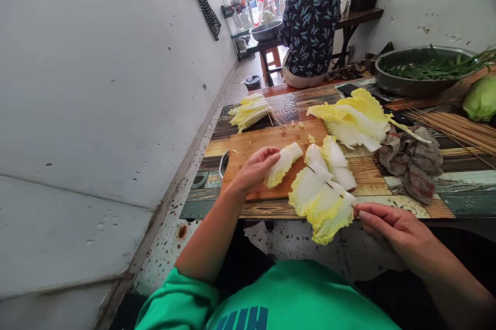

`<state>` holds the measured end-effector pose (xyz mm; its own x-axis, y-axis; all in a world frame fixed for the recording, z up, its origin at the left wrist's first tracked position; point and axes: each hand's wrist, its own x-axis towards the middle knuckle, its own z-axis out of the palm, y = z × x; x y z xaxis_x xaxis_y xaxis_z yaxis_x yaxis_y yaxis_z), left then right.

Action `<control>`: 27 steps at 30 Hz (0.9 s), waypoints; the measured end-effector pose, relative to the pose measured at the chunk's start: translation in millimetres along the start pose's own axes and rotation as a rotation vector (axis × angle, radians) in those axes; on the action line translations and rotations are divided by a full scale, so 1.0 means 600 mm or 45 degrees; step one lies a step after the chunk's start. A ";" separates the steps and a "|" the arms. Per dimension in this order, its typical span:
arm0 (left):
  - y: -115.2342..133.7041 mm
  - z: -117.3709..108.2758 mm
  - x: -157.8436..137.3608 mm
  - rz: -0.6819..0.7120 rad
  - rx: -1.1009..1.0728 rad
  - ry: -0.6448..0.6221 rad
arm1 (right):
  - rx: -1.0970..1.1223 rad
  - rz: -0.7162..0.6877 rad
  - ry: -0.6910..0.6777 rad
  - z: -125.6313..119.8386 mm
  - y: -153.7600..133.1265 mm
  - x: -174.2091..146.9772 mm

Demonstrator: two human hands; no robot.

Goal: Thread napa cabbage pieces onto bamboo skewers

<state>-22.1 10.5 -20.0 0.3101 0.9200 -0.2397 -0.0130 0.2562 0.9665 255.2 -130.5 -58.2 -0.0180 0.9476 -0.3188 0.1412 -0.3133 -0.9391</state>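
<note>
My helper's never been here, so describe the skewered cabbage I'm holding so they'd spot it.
On the table, find the cutting board. By its near right corner is the skewered cabbage, pinched by its stick in your right hand. Unlike the leaf pieces behind, it shows a stick threaded through.

The cutting board (pixel 253 141) was smooth wood, the near basin (pixel 411 85) shiny metal! And the rag (pixel 414 162) looked rough, matt cloth.
</note>
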 end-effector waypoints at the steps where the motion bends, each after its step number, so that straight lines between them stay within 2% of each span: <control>1: -0.003 0.005 -0.008 0.004 -0.065 -0.036 | -0.036 -0.016 -0.024 0.000 -0.002 0.001; 6: -0.007 0.019 -0.040 0.013 -0.312 -0.046 | -0.195 -0.056 -0.079 -0.004 -0.012 0.002; 13: -0.016 0.019 -0.054 -0.166 -0.502 -0.098 | -0.218 -0.080 -0.095 -0.003 -0.020 -0.003; 27: -0.022 0.018 -0.054 -0.247 -0.509 -0.100 | -0.279 -0.055 -0.167 -0.011 -0.027 0.001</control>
<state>-21.9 -26.0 -23.7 0.4139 0.8223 -0.3905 -0.3092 0.5304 0.7893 259.6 -124.3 -42.1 -0.1546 0.9392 -0.3066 0.3487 -0.2385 -0.9064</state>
